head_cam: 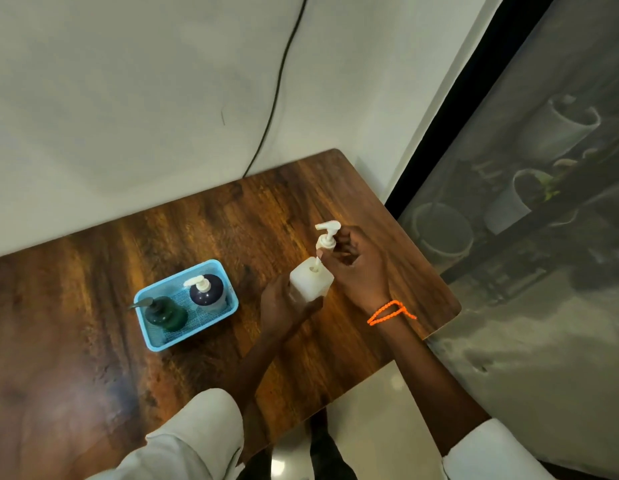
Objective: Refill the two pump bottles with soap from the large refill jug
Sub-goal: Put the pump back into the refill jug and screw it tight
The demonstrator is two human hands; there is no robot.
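Note:
A white square bottle (310,280) stands on the wooden table (93,306), and my left hand (280,306) grips its side. My right hand (356,265) holds its white pump head (327,235) lifted above the neck, with the dip tube still reaching into the opening. To the left, a blue basket (228,308) holds a dark green pump bottle (164,313) and a dark blue pump bottle with a white pump (207,289). No large refill jug is in view.
The table's right edge (436,271) runs close beside my right wrist, with floor beyond it. A white wall stands behind the table, and a black cable (277,98) hangs down it. Pots sit behind a screen at the right.

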